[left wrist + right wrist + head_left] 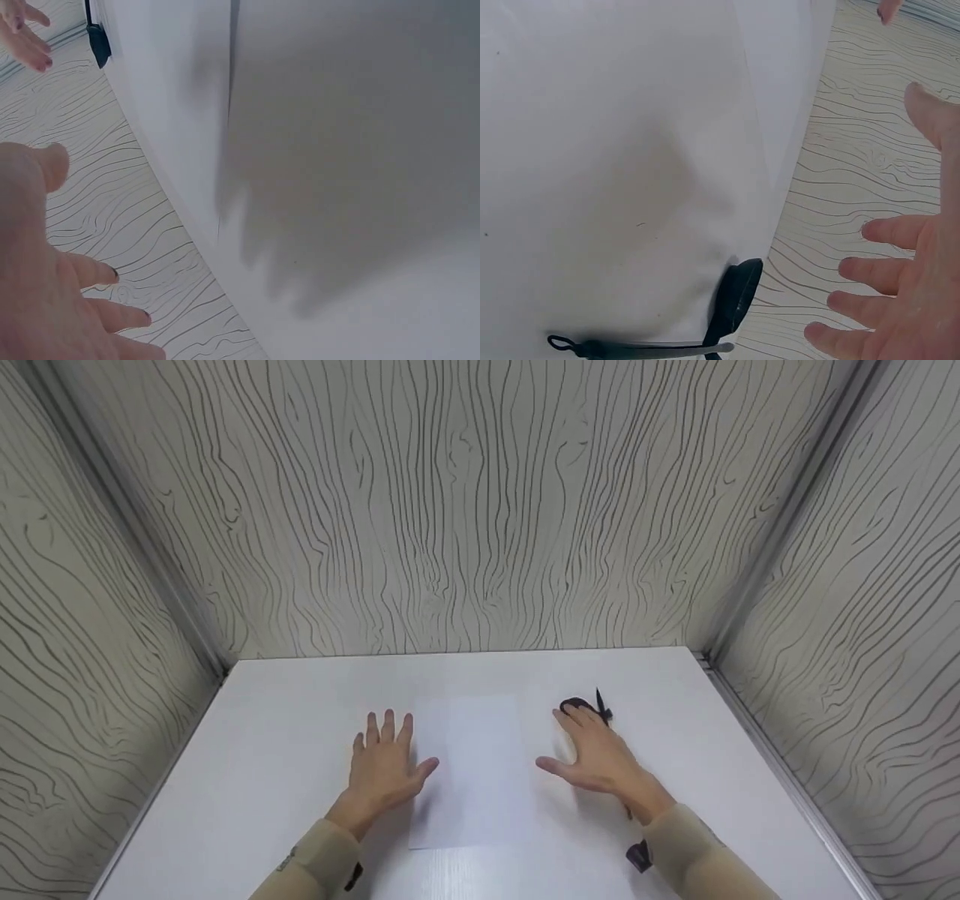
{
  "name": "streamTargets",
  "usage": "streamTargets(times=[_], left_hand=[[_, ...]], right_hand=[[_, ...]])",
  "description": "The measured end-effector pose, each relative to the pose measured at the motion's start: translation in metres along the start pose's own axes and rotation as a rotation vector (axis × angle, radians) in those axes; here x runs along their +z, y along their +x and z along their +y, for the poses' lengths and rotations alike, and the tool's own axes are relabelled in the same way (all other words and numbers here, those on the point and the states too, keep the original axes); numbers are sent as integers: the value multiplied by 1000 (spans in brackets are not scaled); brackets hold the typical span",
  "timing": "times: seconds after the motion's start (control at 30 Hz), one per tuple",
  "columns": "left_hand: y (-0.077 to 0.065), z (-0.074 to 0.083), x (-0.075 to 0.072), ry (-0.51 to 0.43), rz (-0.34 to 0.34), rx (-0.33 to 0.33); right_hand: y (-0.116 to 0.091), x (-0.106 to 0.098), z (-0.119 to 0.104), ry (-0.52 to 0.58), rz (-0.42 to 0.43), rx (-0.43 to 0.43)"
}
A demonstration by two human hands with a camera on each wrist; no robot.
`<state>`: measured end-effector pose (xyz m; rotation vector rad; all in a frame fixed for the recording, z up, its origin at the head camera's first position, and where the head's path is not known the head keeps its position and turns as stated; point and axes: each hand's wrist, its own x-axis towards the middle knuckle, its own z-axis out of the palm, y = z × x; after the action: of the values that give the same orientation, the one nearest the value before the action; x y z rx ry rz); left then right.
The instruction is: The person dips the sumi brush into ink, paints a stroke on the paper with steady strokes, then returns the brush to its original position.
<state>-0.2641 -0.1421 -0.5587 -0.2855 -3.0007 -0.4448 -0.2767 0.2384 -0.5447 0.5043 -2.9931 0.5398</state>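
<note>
My left hand (pixel 382 771) hovers palm down over the white table, its fingers straight and spread. Its thumb overlaps the left edge of a white paper sheet (pixel 480 772) in the head view. On the sheet's other side, my right hand (pixel 600 754) is held the same way and grips nothing. Beyond its fingertips lies a black round-headed thing (pixel 736 296) with a narrow neck, partly covered by the fingers in the head view. Beside it is a slim dark stick (pixel 649 350) with a loop at one end; its pointed other part shows past the fingers.
The white table (pixel 285 697) runs back to a panel with a wood-grain pattern (pixel 465 510). Similar panels stand at left and right, joined by grey metal corner posts (pixel 787 510). A dark cylindrical piece (pixel 639 856) shows by the right cuff.
</note>
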Motion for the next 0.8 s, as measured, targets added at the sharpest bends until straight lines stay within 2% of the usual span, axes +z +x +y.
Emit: streamTargets(times=[0.23, 0.57, 0.8], left_hand=[[-2, 0, -1, 24, 7, 7], [-6, 2, -2, -5, 47, -4], [-8, 0, -1, -22, 53, 28]], right_hand=[[-3, -6, -6, -3, -10, 6], [-7, -8, -1, 17, -13, 7], [-8, -13, 4, 31, -17, 16]])
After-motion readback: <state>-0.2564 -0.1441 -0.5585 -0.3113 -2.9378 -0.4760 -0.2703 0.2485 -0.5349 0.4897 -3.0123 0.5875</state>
